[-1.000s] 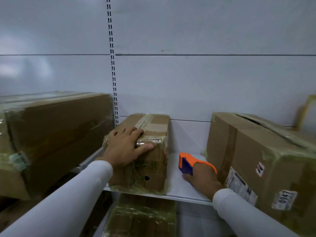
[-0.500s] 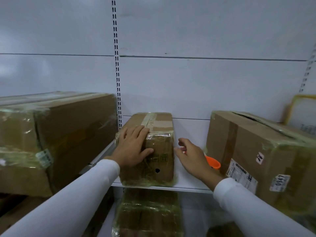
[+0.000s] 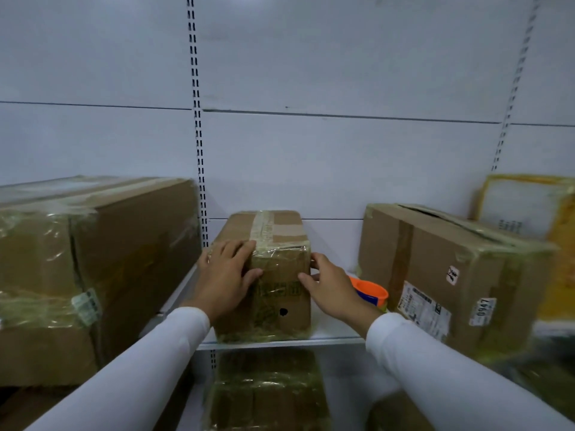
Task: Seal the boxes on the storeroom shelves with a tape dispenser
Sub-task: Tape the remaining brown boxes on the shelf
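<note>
A small taped cardboard box (image 3: 273,244) stands on the white shelf (image 3: 329,332) in the middle of the view. My left hand (image 3: 225,278) lies over its top left front corner, fingers on the top and thumb on the front face. My right hand (image 3: 331,286) touches the box's right front edge with its fingers and thumb. The orange and blue tape dispenser (image 3: 370,292) lies on the shelf just behind my right hand, with no hand on it.
A large wrapped box (image 3: 93,269) fills the left side. Another large box (image 3: 451,275) with labels stands at the right, its top flap slightly open. A yellow parcel (image 3: 529,213) leans behind it. More wrapped boxes (image 3: 264,390) sit on the shelf below.
My right hand let go of the tape dispenser, left it on the shelf and moved left to the small box's right edge. My left hand stayed on the box.
</note>
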A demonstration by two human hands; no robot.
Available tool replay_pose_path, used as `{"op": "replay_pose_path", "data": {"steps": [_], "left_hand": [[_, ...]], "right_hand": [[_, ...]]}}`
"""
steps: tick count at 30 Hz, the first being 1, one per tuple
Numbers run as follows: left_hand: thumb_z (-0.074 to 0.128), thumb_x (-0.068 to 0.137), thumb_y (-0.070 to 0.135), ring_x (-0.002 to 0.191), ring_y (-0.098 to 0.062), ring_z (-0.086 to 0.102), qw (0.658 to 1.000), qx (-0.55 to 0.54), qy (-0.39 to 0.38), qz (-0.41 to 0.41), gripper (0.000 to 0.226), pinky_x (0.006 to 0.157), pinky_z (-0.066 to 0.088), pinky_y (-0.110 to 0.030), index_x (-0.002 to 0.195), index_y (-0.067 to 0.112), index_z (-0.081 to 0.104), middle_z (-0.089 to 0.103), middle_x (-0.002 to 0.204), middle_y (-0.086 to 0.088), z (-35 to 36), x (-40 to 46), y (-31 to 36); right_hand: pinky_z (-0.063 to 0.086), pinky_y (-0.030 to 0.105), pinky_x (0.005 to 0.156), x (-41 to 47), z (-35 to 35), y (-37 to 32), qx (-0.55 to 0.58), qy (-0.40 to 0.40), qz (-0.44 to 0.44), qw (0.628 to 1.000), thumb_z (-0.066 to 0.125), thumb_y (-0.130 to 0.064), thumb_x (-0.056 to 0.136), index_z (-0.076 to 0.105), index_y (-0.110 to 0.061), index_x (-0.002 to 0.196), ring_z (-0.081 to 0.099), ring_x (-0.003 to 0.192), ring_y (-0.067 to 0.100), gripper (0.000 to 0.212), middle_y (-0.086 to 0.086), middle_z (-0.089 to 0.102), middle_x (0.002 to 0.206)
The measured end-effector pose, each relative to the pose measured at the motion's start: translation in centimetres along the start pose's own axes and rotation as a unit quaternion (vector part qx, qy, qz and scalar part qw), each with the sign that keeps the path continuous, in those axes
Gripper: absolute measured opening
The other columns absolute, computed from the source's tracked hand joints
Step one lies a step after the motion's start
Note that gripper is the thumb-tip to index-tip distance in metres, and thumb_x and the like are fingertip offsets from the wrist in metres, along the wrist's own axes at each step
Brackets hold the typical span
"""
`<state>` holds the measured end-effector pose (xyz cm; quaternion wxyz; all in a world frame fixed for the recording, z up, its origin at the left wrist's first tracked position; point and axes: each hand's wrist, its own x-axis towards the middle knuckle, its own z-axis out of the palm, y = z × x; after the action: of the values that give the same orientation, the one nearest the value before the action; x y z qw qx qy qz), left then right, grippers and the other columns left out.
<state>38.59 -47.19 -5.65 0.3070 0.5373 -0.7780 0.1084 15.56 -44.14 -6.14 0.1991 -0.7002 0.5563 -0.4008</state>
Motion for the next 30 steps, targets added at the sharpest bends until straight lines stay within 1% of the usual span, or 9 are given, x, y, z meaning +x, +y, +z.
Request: {"op": "replay_pose_path", "data": {"steps": [4,8,11,16,19,22,24,27,30], "left_hand": [[0.045,0.091,0.058,0.144,-0.019,0.015,1.0,0.022,-0.001,-0.014,0.063,0.115,-0.004,-0.055,0.146,0.036,0.025,0.026,0.154,0.006,-0.8,-0.1,1.3],[0.047,0.09,0.056,0.147,-0.017,0.011,0.998,0.014,0.054,0.035,0.063,0.115,-0.011,-0.05,0.146,0.031,0.03,0.023,0.157,0.004,-1.5,0.0,5.1],[0.051,0.091,0.05,0.143,-0.017,0.022,0.993,-0.016,0.074,0.088,0.059,0.117,0.002,-0.047,0.142,0.025,0.038,0.034,0.152,0.001,-1.4,0.5,10.0],[0.055,0.09,0.05,0.134,-0.018,0.037,0.986,-0.081,0.047,0.134,0.059,0.113,0.024,-0.038,0.139,0.019,0.045,0.046,0.143,-0.001,1.8,0.9,19.6],[0.055,0.084,0.062,0.126,-0.016,0.046,0.984,-0.153,0.009,0.091,0.065,0.103,0.039,-0.036,0.139,0.03,0.041,0.049,0.14,0.004,4.6,0.5,26.1],[0.057,0.073,0.073,0.101,0.004,0.047,0.97,-0.231,0.0,0.073,0.061,0.08,0.04,-0.017,0.124,0.047,0.035,0.053,0.118,0.019,7.2,0.0,31.7],[0.06,0.072,0.07,0.097,0.0,0.052,0.967,-0.25,-0.028,0.048,0.06,0.076,0.04,-0.019,0.122,0.045,0.037,0.057,0.114,0.018,8.7,0.1,34.2],[0.064,0.082,0.053,0.1,-0.015,0.063,0.967,-0.247,-0.054,-0.013,0.049,0.079,0.048,-0.026,0.123,0.032,0.047,0.066,0.112,0.006,10.5,0.6,36.0],[0.059,0.09,0.043,0.089,-0.019,0.065,0.977,-0.193,-0.065,-0.067,0.023,0.071,0.049,-0.026,0.1,0.022,0.06,0.068,0.092,0.003,11.1,1.4,36.4]], "right_hand": [[0.044,0.033,0.1,-0.4,-2.1,0.4,-0.05,-0.003,0.017,0.999,0.058,-0.047,0.095,0.035,-0.019,0.149,0.053,0.129,0.021,0.066,0.002,0.051,0.147],[0.04,0.03,0.103,-1.2,-6.2,0.7,-0.117,0.009,-0.013,0.993,0.054,-0.053,0.095,0.039,-0.019,0.148,0.049,0.132,0.018,0.065,0.001,0.05,0.148],[0.037,0.024,0.096,-1.9,-11.9,0.6,-0.126,0.082,-0.026,0.988,0.057,-0.047,0.095,0.049,-0.016,0.142,0.053,0.127,0.016,0.057,0.002,0.055,0.143],[0.043,0.034,0.103,-4.5,-22.3,2.7,-0.178,0.176,-0.049,0.967,0.056,-0.046,0.095,0.056,-0.018,0.135,0.056,0.125,0.02,0.049,0.001,0.061,0.137],[0.04,0.034,0.103,-7.2,-28.2,6.4,-0.173,0.251,-0.054,0.951,0.055,-0.054,0.094,0.051,-0.023,0.14,0.05,0.13,0.017,0.056,-0.003,0.055,0.143],[0.042,0.041,0.108,-10.2,-32.0,12.2,-0.095,0.293,-0.011,0.951,0.057,-0.059,0.089,0.041,-0.024,0.146,0.045,0.135,0.019,0.068,-0.002,0.048,0.149],[0.045,0.043,0.105,-11.7,-32.9,16.5,-0.056,0.283,0.04,0.957,0.061,-0.06,0.087,0.038,-0.022,0.147,0.047,0.134,0.021,0.075,0.0,0.048,0.149],[0.045,0.034,0.099,-12.4,-32.3,21.4,0.004,0.211,0.084,0.974,0.066,-0.052,0.088,0.042,-0.019,0.143,0.052,0.125,0.016,0.069,-0.006,0.055,0.135],[0.053,0.042,0.098,-11.6,-30.5,23.6,0.03,0.12,0.104,0.987,0.059,-0.048,0.094,0.052,-0.02,0.133,0.061,0.117,0.019,0.049,-0.003,0.063,0.128]]}}
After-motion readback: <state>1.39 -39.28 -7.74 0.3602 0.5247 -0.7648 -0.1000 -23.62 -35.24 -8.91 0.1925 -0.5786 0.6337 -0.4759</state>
